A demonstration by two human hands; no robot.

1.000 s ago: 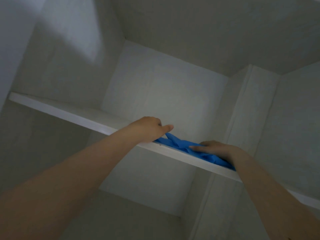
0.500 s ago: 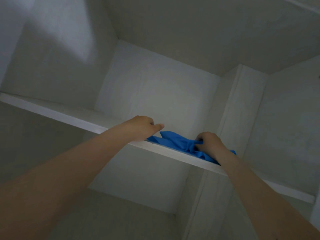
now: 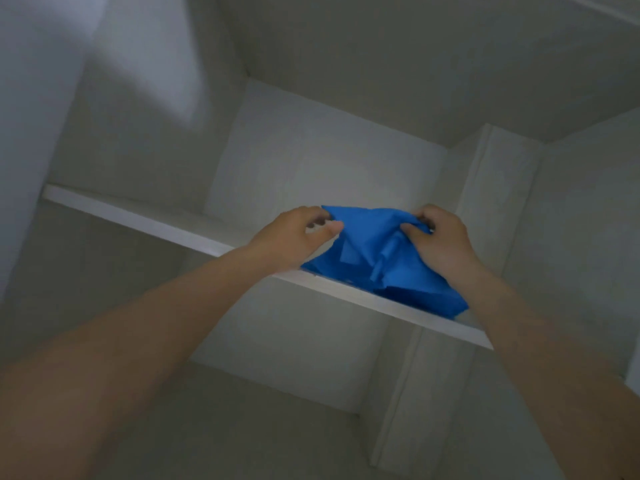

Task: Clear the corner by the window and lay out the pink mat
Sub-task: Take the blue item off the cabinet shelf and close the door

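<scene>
A crumpled blue cloth [image 3: 374,258] lies on a high white shelf [image 3: 145,220] inside a pale closet, seen from below. Its upper part is lifted off the shelf between my hands. My left hand [image 3: 294,237] pinches the cloth's upper left corner with thumb and fingers. My right hand [image 3: 440,240] grips the cloth's upper right part with curled fingers. The lower right end of the cloth still rests on the shelf by my right forearm. No pink mat is in view.
A vertical white divider panel [image 3: 485,188] rises just right of the cloth. The closet's back wall [image 3: 311,161] and ceiling [image 3: 398,64] close in above. A second compartment lies below the shelf.
Both hands have taken hold of the blue cloth and raised its upper part off the shelf; earlier it lay flat under them. The view has shifted a little.
</scene>
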